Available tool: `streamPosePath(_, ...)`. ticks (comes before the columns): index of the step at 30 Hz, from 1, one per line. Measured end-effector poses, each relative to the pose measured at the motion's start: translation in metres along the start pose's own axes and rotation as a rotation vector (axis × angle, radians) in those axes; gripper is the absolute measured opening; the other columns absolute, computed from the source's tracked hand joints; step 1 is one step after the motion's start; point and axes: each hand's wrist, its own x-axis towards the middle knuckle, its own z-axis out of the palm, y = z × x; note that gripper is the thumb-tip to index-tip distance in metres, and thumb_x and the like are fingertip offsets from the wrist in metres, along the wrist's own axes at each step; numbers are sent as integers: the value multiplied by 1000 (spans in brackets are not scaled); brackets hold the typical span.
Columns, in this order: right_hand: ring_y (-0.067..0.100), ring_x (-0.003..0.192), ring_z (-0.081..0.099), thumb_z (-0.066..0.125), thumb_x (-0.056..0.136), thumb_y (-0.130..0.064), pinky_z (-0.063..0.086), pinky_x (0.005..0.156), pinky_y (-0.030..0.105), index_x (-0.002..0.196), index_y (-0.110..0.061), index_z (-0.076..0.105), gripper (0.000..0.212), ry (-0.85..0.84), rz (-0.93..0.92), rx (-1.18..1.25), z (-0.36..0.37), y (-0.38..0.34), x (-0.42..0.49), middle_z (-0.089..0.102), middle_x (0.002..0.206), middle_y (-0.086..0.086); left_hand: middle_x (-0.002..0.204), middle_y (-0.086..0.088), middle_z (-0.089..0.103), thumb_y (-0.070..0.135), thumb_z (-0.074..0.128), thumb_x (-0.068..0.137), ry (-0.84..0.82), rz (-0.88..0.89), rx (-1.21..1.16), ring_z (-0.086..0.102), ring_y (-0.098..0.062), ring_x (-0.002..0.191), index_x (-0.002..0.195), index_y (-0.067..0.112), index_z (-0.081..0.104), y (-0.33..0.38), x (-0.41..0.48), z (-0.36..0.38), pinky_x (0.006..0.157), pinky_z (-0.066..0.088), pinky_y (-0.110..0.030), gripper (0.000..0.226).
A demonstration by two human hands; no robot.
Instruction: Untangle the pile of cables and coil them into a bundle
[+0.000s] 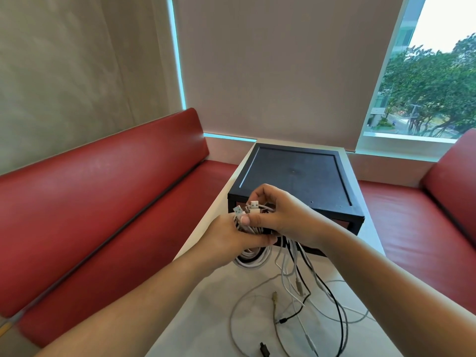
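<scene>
Head view. Both forearms reach in from the bottom edge and meet over the near part of the white table [216,295].

Left hand [229,240]: comes in from the lower left, back of hand toward the camera, wrist roughly straight. Its fingers are curled round a coil of white cables [251,261]. The coil's loops hang just under the fist, and its upper part passes through it.

Right hand [286,217]: comes in from the lower right, knuckles up, fingers bent. The thumb lies leftward across the top of the coil and the index finger arches over it. Two white USB plugs [253,205] stick up between thumb and index finger, and the hand pinches them there. The two hands touch at the coil, right hand above, left hand below.

Below the right palm, loose cables [296,276] drop out of the grip and spread over the table toward the camera. Most are white or grey, with one black cable [332,292] among them, crossing one another. Several small plugs lie at their free ends. I cannot tell which strand belongs to which plug.

Beyond the hands, a black box [296,173] sits on the table. A red bench [103,202] runs along the side of the left arm.
</scene>
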Motion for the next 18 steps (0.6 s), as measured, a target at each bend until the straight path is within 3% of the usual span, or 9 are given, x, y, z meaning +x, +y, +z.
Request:
streamPosePath(5, 17, 78, 61, 83, 67, -42, 55, 76, 45, 100, -18, 58, 48, 30, -17, 19, 1, 0, 5, 67, 96, 9, 90, -1, 76, 11, 81, 74, -6, -25, -130, 71, -12, 88, 97, 18, 75, -3, 1, -2, 80, 55, -27, 25)
streamPosePath(8, 18, 81, 62, 83, 64, -47, 54, 77, 45, 98, -19, 59, 50, 22, -27, 32, -1, 0, 7, 68, 95, 7, 96, -2, 76, 8, 79, 77, -14, -19, -184, 71, -13, 96, 101, 19, 74, -2, 1, -2, 80, 55, -24, 27)
streamPosePath(10, 17, 81, 62, 81, 63, -49, 53, 77, 42, 101, -16, 59, 54, 1, -11, 81, -2, -1, 6, 66, 93, 4, 96, -1, 76, 9, 78, 78, -31, -30, -197, 71, -11, 95, 103, 20, 73, 0, 1, -2, 72, 51, -18, 28)
streamPosePath(15, 17, 87, 60, 71, 69, -58, 50, 79, 37, 107, -10, 58, 63, -35, 54, 180, -2, -2, 3, 63, 93, 3, 91, 1, 76, 7, 77, 79, -45, -54, -221, 71, -8, 88, 98, 16, 73, 0, 2, -5, 71, 51, -18, 21)
streamPosePath(18, 19, 84, 65, 77, 67, -52, 54, 78, 34, 106, -15, 59, 57, -56, 76, 126, 0, -2, 2, 67, 91, -1, 95, -1, 76, 7, 78, 77, -75, -41, -187, 71, -11, 93, 102, 14, 73, -2, 3, -7, 81, 53, -22, 26)
